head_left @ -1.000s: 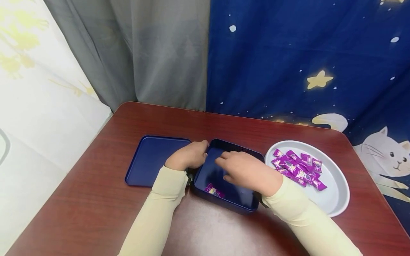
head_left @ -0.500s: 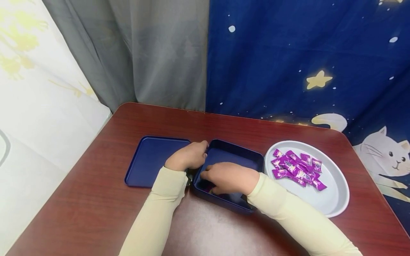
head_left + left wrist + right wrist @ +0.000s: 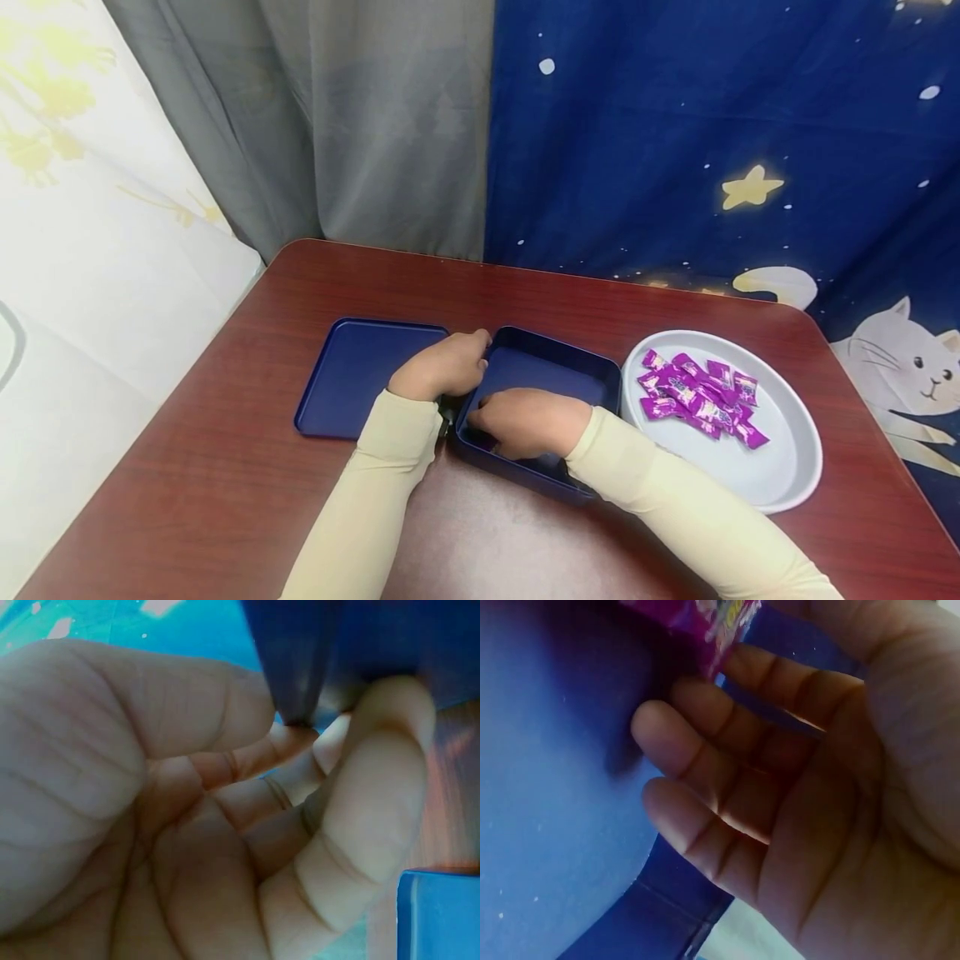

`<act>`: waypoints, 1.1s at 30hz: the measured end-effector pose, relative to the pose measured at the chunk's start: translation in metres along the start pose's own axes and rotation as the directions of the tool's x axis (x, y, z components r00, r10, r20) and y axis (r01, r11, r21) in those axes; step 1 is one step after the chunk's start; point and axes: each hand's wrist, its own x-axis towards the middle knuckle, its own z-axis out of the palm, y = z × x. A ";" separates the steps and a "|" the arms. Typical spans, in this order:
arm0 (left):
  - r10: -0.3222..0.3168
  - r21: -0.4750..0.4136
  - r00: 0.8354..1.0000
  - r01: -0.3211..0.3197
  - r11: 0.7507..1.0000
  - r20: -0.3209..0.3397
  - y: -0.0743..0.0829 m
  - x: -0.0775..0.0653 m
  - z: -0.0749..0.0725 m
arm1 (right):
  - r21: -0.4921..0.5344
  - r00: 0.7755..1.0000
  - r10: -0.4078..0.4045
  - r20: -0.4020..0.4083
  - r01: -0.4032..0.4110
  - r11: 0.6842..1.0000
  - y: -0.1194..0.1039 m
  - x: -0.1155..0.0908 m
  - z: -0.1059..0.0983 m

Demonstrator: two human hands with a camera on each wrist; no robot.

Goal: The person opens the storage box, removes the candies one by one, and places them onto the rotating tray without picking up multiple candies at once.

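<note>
A dark blue rectangular box (image 3: pixel 547 372) stands uncovered in the middle of the table. My left hand (image 3: pixel 442 365) holds its left wall near the far corner; the left wrist view has thumb and fingers curled about the box's edge (image 3: pixel 352 652). Down inside the near left part of the box is my right hand (image 3: pixel 528 422). A purple wrapped candy (image 3: pixel 705 626) appears at that hand's fingertips in the right wrist view, pinched near the box floor; the thumb's tip is out of frame. From the head view the hand hides most of this candy.
Left of the box lies a flat blue lid (image 3: pixel 352 375), close to the left forearm. A white oval tray (image 3: pixel 783 467) with several purple candies (image 3: pixel 697 396) stands at the right, against the box's right side. Curtains hang behind the table (image 3: pixel 375 271).
My right hand has gone from over the middle of the box leftward and down to the candy in the near left corner, covering it. The left hand has stayed on the box.
</note>
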 end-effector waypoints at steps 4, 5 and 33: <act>-0.001 0.005 1.000 0.001 1.000 -0.002 0.000 0.000 0.000 | 0.005 1.000 0.006 0.001 -0.006 1.000 0.000 0.001 0.002; 0.000 0.004 1.000 0.000 1.000 -0.003 0.000 0.000 0.000 | 0.008 1.000 0.010 -0.001 -0.010 1.000 0.000 0.001 0.002; 0.002 -0.002 1.000 -0.002 1.000 0.001 0.001 -0.001 -0.001 | 0.034 0.995 0.031 -0.094 -0.028 0.999 0.001 -0.008 0.002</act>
